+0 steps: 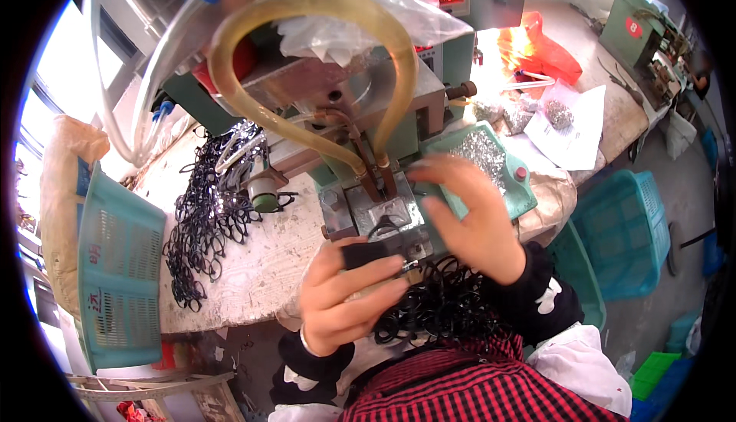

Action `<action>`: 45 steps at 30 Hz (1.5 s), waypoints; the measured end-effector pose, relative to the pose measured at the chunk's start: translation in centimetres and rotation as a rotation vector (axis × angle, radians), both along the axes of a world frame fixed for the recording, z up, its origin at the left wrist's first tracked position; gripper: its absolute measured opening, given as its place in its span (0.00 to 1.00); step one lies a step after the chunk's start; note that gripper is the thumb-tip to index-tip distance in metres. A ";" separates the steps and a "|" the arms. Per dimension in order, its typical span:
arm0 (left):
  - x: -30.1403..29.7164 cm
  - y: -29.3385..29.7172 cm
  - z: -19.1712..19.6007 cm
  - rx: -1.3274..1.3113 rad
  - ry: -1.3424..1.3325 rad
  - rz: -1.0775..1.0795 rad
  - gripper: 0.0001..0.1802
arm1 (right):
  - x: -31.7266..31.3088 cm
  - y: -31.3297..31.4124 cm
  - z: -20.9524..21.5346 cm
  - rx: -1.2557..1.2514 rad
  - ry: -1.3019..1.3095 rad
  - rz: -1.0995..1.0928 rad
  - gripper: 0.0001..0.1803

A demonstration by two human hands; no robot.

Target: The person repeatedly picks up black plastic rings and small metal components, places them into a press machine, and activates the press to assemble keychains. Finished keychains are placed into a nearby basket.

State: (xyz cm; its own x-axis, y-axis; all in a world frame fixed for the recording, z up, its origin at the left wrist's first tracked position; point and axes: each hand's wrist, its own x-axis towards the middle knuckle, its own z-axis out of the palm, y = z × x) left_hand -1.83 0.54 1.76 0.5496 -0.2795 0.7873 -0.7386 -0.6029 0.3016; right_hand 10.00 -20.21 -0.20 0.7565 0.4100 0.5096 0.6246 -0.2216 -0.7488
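My left hand [349, 299] is closed at the near edge of a metal fixture block [414, 239] under the machine's head. Its fingers are around a dark piece [364, 254], and a thin black loop [386, 226] stands up beside them on the block. My right hand [483, 219], blurred by motion, is at the block's right side with thumb and fingers apart; nothing shows between them. Two copper-coloured electrodes [380, 184] point down at the block. Many black looped pieces [441, 307] are heaped in front of me, below my hands.
A green tray [524, 196] with small silvery parts [479, 154] stands right of the block. More black loops [203, 230] are piled on the left of the table. A thick yellow hose [406, 62] arches overhead. Teal baskets [123, 284] flank the table, and a red bag [548, 54] lies behind.
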 end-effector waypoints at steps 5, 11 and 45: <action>0.9 -1.0 -0.5 0.193 0.008 0.040 0.20 | 4.1 -4.5 -6.3 -0.488 -0.127 -0.480 0.14; 0.8 -0.5 -1.1 0.155 -0.003 0.024 0.22 | 4.8 -5.3 -8.9 -0.342 -0.299 -0.443 0.06; -0.4 18.0 -10.5 -1.242 0.700 0.502 0.21 | -1.2 -5.9 -4.3 -0.023 -0.121 -0.413 0.10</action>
